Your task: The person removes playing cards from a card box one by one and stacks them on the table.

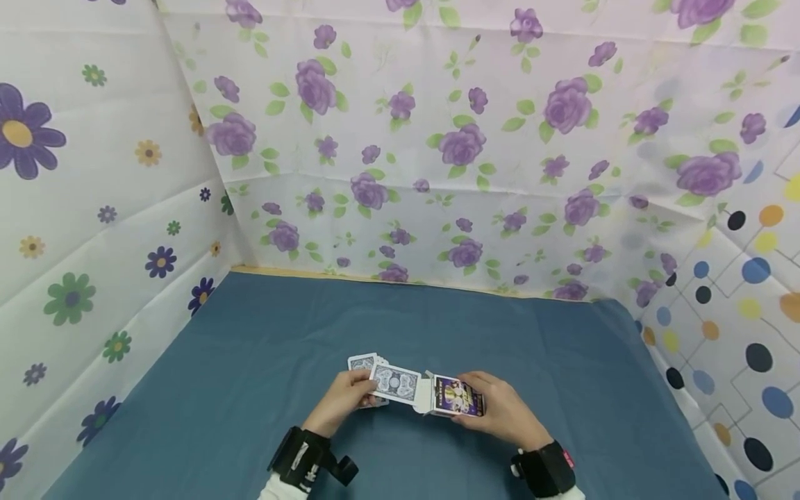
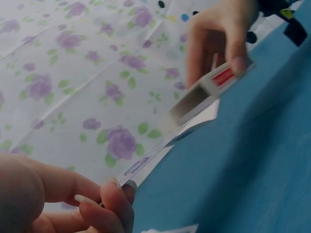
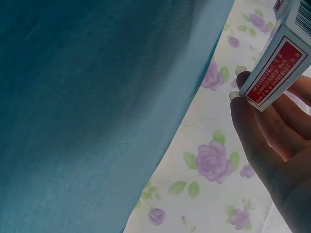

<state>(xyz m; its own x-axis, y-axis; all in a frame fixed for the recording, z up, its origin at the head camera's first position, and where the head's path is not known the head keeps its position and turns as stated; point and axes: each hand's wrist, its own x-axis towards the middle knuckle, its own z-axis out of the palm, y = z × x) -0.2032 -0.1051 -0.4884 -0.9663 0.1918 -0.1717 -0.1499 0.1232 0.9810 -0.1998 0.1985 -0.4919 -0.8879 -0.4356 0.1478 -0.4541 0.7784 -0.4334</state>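
My left hand (image 1: 342,401) pinches a playing card (image 1: 396,384) with a blue-grey patterned back by its left end. The card's other end overlaps the white open flap of a card box (image 1: 458,396), which has a dark, colourful front. My right hand (image 1: 500,410) grips this box by its far end, with the mouth facing left. In the left wrist view, the box's open mouth shows, and the card (image 2: 146,162) slants up towards it. A red-labelled end of the box (image 3: 277,73) shows between the fingers in the right wrist view. More cards (image 1: 362,362) lie behind my left hand, partly hidden.
A blue cloth (image 1: 400,319) covers the table. Flowered sheets (image 1: 375,125) hang behind it and on the left, and a dotted sheet (image 1: 750,333) hangs on the right. Each wrist wears a black strap (image 1: 301,458).
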